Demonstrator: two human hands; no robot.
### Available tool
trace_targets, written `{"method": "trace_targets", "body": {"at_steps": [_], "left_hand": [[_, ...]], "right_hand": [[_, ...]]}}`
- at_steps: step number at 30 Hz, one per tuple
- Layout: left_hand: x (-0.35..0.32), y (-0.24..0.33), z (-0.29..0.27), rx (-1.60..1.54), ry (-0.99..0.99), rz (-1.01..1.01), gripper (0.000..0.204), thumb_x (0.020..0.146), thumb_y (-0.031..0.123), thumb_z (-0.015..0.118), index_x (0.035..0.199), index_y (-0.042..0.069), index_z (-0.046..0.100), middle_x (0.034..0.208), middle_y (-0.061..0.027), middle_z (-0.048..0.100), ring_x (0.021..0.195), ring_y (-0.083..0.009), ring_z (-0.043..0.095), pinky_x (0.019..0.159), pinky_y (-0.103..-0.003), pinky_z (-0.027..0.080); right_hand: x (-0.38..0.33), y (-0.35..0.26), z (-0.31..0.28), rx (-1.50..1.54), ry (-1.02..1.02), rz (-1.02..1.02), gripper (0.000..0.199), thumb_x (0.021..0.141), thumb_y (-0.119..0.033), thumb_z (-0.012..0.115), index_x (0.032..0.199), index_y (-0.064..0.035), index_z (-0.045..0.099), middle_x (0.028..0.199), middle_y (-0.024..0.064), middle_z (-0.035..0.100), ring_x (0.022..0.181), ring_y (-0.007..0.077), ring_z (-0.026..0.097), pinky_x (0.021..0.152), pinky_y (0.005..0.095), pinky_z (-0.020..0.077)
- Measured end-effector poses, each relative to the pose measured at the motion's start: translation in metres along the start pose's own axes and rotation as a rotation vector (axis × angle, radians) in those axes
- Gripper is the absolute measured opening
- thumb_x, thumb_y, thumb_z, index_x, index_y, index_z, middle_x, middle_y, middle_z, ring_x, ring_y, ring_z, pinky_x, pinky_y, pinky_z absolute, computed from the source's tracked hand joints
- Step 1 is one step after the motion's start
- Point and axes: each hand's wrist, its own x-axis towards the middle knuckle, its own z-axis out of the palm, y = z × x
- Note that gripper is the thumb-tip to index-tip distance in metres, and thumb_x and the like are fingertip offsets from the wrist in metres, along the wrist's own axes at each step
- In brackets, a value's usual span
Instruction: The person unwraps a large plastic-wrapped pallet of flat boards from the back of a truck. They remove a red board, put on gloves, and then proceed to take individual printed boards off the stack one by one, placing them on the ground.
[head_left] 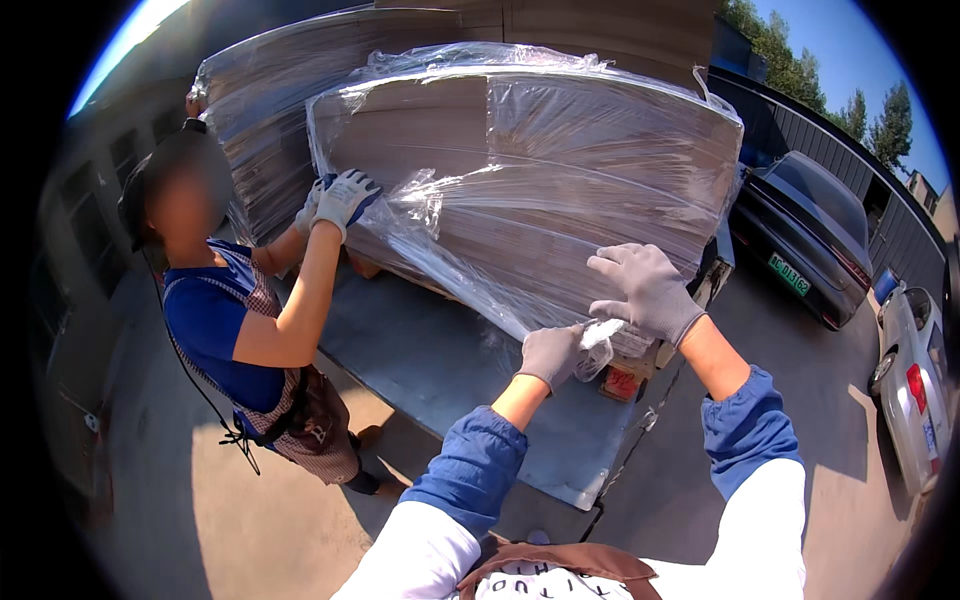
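A wide cardboard stack wrapped in clear stretch film stands before me on a wooden pallet. My left hand, in a grey glove, is closed on a bunched end of the film at the stack's lower near corner. My right hand, also grey-gloved, lies just above it with fingers spread against the wrapped side; its thumb is close to the bunched film. From my left hand a twisted band of film slants up and left toward a co-worker's gloved hands, which touch the stack's left edge.
Under the stack is a flat grey metal bed with a near corner jutting toward me. The co-worker stands at the left. Another wrapped stack is behind. A dark car and a white car are parked at the right.
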Motion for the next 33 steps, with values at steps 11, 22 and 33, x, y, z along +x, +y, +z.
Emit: {"method": "trace_targets", "body": {"at_steps": [11,22,33], "left_hand": [[-0.002,-0.009,-0.026,-0.019,-0.009,-0.103,0.037,0.08,0.035,0.063,0.11,0.014,0.065,0.087,-0.0143,0.072,0.083,-0.0336,0.069,0.073,-0.045,0.052],[0.019,-0.01,-0.06,0.161,-0.069,-0.106,0.039,0.082,0.029,0.056,0.118,0.017,0.065,0.102,-0.0137,0.071,0.097,-0.0348,0.067,0.082,-0.047,0.052],[-0.079,-0.041,-0.077,0.175,0.002,-0.02,0.03,0.083,0.031,0.059,0.107,0.018,0.07,0.089,-0.0125,0.071,0.086,-0.0349,0.068,0.074,-0.047,0.052]], "right_hand": [[0.066,0.012,-0.029,0.014,-0.151,-0.037,0.051,0.084,-0.057,0.064,0.102,-0.0094,0.065,0.099,0.0089,0.066,0.091,0.0293,0.064,0.079,0.0415,0.051],[-0.008,0.011,0.078,0.085,-0.632,0.431,0.025,0.084,-0.024,0.059,0.091,-0.0045,0.073,0.095,0.0191,0.071,0.088,0.0363,0.068,0.078,0.0447,0.0534],[-0.025,-0.09,0.078,-0.092,-0.586,0.351,0.013,0.083,-0.023,0.061,0.08,-0.0132,0.07,0.074,0.0097,0.069,0.075,0.031,0.07,0.061,0.0422,0.0523]]}}
